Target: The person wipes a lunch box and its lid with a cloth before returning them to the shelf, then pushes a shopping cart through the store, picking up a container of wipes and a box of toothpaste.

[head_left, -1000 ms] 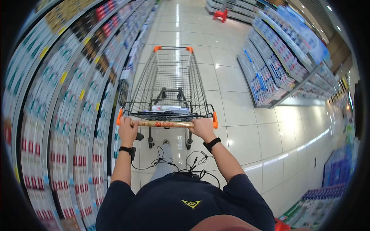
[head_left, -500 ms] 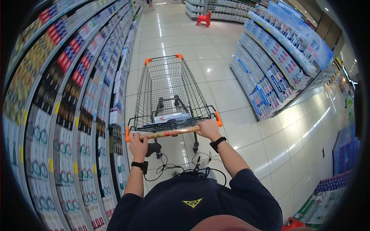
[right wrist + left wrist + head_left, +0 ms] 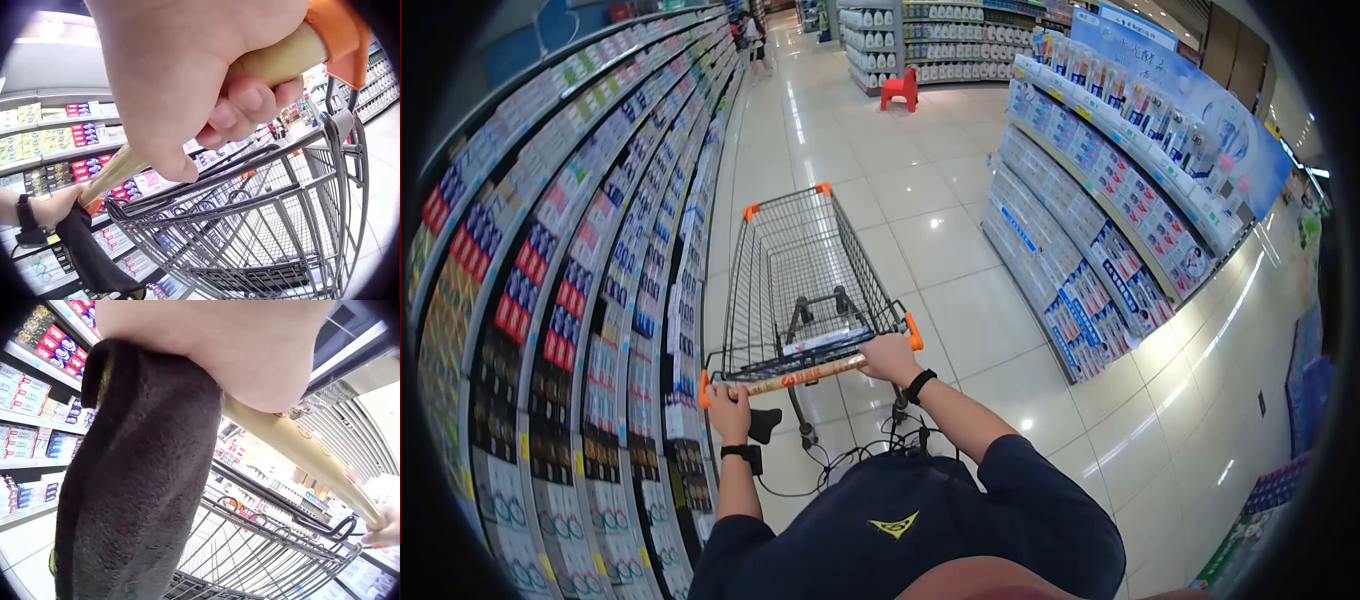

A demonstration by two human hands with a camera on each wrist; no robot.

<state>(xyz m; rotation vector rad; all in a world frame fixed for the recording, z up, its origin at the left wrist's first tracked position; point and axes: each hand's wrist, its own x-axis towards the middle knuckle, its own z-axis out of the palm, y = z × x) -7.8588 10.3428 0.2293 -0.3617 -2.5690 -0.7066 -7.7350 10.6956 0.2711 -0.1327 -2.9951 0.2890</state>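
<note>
A wire shopping cart (image 3: 848, 250) with orange corner caps stands in front of me. Its tan handle (image 3: 808, 375) slants across the head view. My left hand (image 3: 728, 412) grips the handle near its left end. Toward the other end, my right hand (image 3: 889, 358) holds it, fingers curled underneath as the right wrist view shows. From below the left hand hangs a dark strip of fabric (image 3: 140, 469), also visible in the right wrist view. A flat white and blue package (image 3: 825, 343) lies in the cart's near end, partly hidden by the frame.
Long shelves (image 3: 615, 260) of boxed goods run close along the left. A slanted display (image 3: 1090, 210) stands to the right. Ahead are a red stool (image 3: 899, 91), shelves of white bottles (image 3: 970, 42) and a person (image 3: 755, 45). Black cables (image 3: 830, 468) hang at my waist.
The cart and I have advanced along the aisle, with the stool and right display now nearer. The head view has tilted up, and both hands keep their hold on the handle.
</note>
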